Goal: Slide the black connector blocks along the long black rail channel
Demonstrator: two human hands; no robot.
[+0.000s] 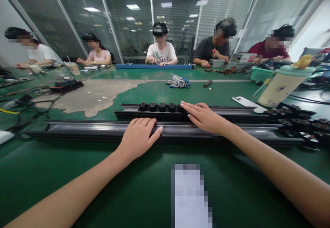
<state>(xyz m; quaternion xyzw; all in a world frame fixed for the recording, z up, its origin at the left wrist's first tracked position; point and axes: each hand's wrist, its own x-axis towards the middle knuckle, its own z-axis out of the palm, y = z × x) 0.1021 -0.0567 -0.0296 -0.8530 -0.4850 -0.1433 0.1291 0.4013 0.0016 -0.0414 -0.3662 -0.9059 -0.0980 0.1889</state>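
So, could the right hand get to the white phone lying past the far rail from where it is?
Probably yes. The right hand rests on the far rail, and the white phone lies flat just beyond it to the right, with nothing standing between them on the green mat.

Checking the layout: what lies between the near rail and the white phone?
In the head view, the far rail with black sockets lies between the near rail and the phone.

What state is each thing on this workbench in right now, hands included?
Left hand: flat, palm down on the near rail.
Right hand: fingers on the far rail, beside the sockets.
Black sockets: seated in a row in the far rail.
Phone: lying face down.
Bottle: capped, upright.
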